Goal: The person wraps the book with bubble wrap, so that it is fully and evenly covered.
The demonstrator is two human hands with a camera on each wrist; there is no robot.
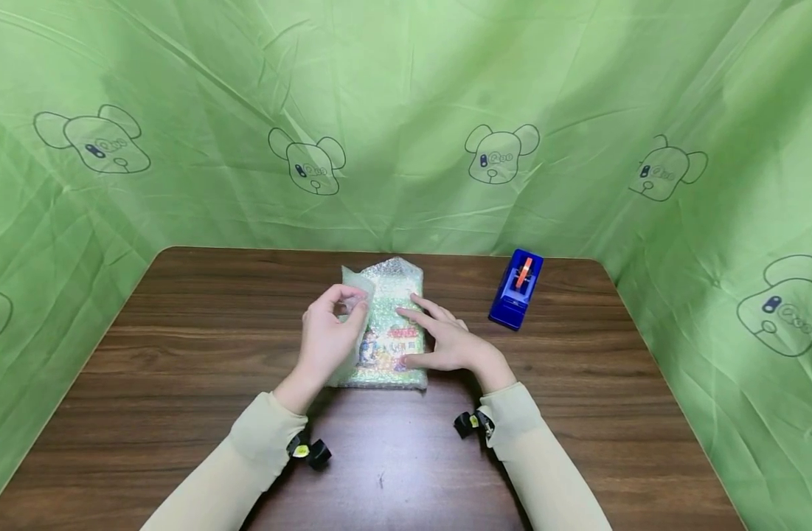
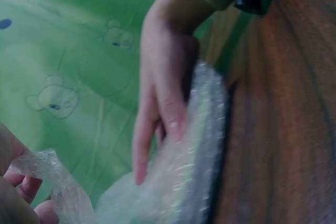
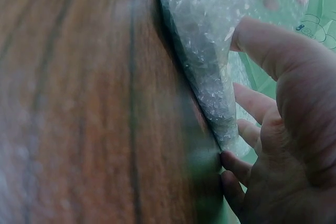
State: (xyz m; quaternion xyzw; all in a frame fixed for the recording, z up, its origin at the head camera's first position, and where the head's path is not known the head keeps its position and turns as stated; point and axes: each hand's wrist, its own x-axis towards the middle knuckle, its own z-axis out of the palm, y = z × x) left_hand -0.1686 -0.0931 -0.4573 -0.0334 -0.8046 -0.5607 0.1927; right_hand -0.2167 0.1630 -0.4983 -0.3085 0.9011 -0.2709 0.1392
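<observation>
A flat, colourfully printed item wrapped in bubble wrap (image 1: pixel 394 317) lies on the table, its print showing through the clear film. My left hand (image 1: pixel 330 324) pinches a loose flap of the wrap (image 2: pixel 63 187) between thumb and fingers, lifted at the package's left side. On the package's right part rests my right hand (image 1: pixel 448 341), fingers spread, touching the top and right edge. In the right wrist view its thumb and fingers (image 3: pixel 252 103) lie against the wrapped edge. What exactly the wrapped item is, I cannot tell.
A blue tape dispenser (image 1: pixel 515 291) with an orange part stands at the table's back right, beyond the right hand. The brown wooden table (image 1: pixel 180 346) is bordered at the back and sides by a green cloth (image 1: pixel 406 110) with bear-head drawings.
</observation>
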